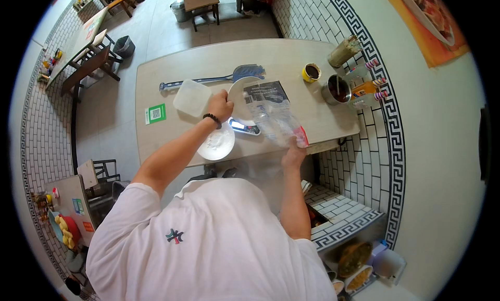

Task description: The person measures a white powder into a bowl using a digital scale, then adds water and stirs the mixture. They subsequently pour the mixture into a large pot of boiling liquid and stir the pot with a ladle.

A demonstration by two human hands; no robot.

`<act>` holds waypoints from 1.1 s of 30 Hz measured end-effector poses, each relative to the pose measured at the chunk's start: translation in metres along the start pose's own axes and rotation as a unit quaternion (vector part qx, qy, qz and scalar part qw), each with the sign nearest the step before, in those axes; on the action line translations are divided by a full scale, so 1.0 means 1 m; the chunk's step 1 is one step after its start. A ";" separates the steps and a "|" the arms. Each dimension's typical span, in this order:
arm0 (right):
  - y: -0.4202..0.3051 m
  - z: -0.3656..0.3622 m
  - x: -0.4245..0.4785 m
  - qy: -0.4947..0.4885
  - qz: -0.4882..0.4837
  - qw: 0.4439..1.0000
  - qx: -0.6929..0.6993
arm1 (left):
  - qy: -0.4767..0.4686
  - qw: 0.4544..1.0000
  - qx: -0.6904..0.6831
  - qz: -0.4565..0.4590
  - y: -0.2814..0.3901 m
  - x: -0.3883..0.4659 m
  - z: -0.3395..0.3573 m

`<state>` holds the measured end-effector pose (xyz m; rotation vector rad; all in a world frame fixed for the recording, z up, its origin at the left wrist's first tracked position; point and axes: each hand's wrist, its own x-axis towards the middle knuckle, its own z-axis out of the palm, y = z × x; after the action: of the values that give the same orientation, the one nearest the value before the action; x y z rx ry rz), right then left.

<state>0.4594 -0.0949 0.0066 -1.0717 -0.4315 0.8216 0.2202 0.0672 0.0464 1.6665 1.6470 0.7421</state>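
Observation:
My left hand (220, 106), with a dark bead bracelet at its wrist, grips the left rim of a round white plate (237, 92). The clear plastic bag (275, 119) overlaps that plate's right side. My right hand (293, 155) pinches the bag's near end by its red edge. A black panel with writing (269, 90) shows at the bag's far end; I cannot tell whether it belongs to the bag. Just below the plate is a digital scale (250, 129) with a lit display. A white bowl (216, 155) of white powder (218, 140) sits beside the scale, under my left forearm.
A translucent square container (191, 97) and a blue fly swatter (211, 80) lie on the table (164, 72). A green code card (155, 114) is at the left. Along the right wall stand a yellow tub (311, 73), a metal pot (336, 90), bottles (363, 89) and a chopstick holder (343, 52).

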 end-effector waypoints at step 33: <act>-0.067 -0.011 -0.022 0.005 0.134 0.955 0.264 | -0.122 0.948 -0.138 -0.260 -0.049 0.026 0.035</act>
<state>0.4775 -0.1338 0.0634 -0.6376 -0.0425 1.0962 0.2182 0.0897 -0.0155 1.0136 1.6152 0.4524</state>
